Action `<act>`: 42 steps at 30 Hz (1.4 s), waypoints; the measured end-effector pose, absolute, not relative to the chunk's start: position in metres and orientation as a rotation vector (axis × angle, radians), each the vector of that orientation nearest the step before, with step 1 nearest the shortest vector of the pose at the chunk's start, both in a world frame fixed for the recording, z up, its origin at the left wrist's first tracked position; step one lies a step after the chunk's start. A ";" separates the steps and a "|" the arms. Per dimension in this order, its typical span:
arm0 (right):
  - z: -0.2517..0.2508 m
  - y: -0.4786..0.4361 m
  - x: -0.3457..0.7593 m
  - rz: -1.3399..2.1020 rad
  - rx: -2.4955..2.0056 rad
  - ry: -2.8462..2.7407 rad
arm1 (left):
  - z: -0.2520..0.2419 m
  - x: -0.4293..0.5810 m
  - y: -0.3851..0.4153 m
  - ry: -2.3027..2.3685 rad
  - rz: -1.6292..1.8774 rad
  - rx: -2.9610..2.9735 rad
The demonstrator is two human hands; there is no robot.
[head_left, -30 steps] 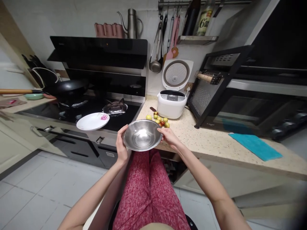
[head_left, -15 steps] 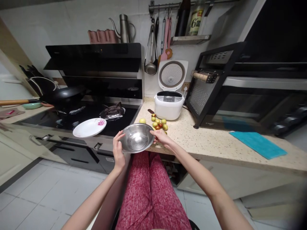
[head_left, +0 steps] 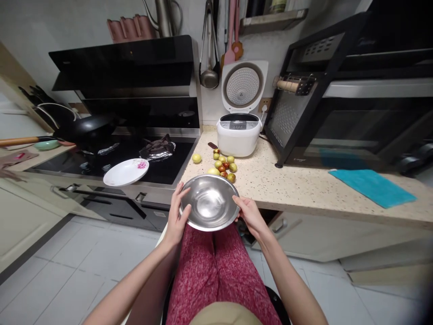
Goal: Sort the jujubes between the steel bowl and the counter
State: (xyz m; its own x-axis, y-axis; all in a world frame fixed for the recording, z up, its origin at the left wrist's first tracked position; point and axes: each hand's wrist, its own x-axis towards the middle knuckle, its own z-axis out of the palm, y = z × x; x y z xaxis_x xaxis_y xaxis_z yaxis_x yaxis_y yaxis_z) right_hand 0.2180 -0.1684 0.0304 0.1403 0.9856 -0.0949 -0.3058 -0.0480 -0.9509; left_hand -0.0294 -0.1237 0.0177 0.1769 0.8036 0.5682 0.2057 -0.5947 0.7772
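Observation:
An empty, shiny metal bowl point(head_left: 209, 203) is held level over my lap, in front of the counter's edge. My left hand point(head_left: 176, 216) supports its left side, fingers over the rim. On the right side, my right hand point(head_left: 249, 215) pinches the rim, thumb on top. Just behind the bowl, several green and reddish-brown jujubes point(head_left: 223, 166) lie on the speckled counter point(head_left: 270, 180). A yellow-green fruit point(head_left: 196, 158) sits apart to the left, and another point(head_left: 213, 171) is close behind the bowl. The white rice cooker point(head_left: 237, 135) stands behind them, lid up.
A white floral plate point(head_left: 123, 173) rests at the cooktop's front edge. Farther left is a black wok point(head_left: 88, 128) with a wooden handle. A teal cloth point(head_left: 374, 186) lies at the right, in front of a black oven point(head_left: 365, 135).
Both hands have brought the bowl back from the counter's edge toward my body and slightly right. More of the fruit behind it now shows. The view has tilted down.

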 end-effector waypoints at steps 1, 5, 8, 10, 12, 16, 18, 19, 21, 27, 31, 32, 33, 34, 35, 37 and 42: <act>0.030 -0.174 0.220 1.265 -1.109 -0.820 | 0.020 -0.029 -0.126 0.903 1.415 2.025; 0.028 -0.187 0.228 1.208 -1.145 -0.788 | 0.023 -0.035 -0.122 0.630 1.251 2.521; 0.025 -0.191 0.233 1.208 -1.155 -0.807 | 0.021 -0.041 -0.113 0.436 1.171 2.768; 0.024 -0.193 0.234 1.229 -1.154 -0.822 | 0.020 -0.044 -0.111 0.333 1.165 2.844; 0.023 -0.194 0.235 1.256 -1.158 -0.838 | 0.020 -0.044 -0.111 0.250 1.182 2.881; 0.026 -0.194 0.238 1.298 -1.169 -0.867 | 0.021 -0.041 -0.115 0.163 1.238 2.919; 0.028 -0.191 0.239 1.299 -1.169 -0.884 | 0.021 -0.040 -0.115 0.144 1.275 2.911; 0.029 -0.190 0.240 1.296 -1.167 -0.891 | 0.021 -0.039 -0.114 0.128 1.290 2.901; 0.030 -0.186 0.240 1.285 -1.165 -0.893 | 0.022 -0.039 -0.113 0.093 1.292 2.889; 0.032 -0.173 0.245 1.236 -1.186 -0.956 | 0.026 -0.037 -0.110 0.019 1.298 2.942; 0.039 -0.159 0.260 0.953 -1.271 -1.132 | 0.024 -0.034 -0.112 0.073 1.351 2.945; 0.041 -0.153 0.263 0.843 -1.297 -1.144 | 0.024 -0.033 -0.112 0.088 1.380 2.928; 0.042 -0.147 0.267 0.725 -1.317 -1.156 | 0.023 -0.032 -0.112 0.106 1.409 2.907; 0.044 -0.140 0.270 0.608 -1.331 -1.178 | 0.022 -0.032 -0.112 0.124 1.432 2.887; 0.045 -0.133 0.273 0.502 -1.335 -1.219 | 0.021 -0.031 -0.113 0.136 1.444 2.876; 0.045 -0.119 0.277 0.343 -1.319 -1.363 | 0.021 -0.030 -0.113 0.155 1.449 2.867; 0.040 -0.093 0.281 0.271 -1.368 -1.682 | 0.021 -0.027 -0.112 0.262 1.387 2.921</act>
State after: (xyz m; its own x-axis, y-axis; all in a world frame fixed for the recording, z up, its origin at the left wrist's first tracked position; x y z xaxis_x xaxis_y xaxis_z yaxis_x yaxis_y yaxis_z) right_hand 0.2807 -0.0929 0.0401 0.0417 0.8611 0.5067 0.6588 0.3576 -0.6619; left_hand -0.0273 -0.1118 0.0213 0.6222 0.1012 0.7763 0.1892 -0.9817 -0.0237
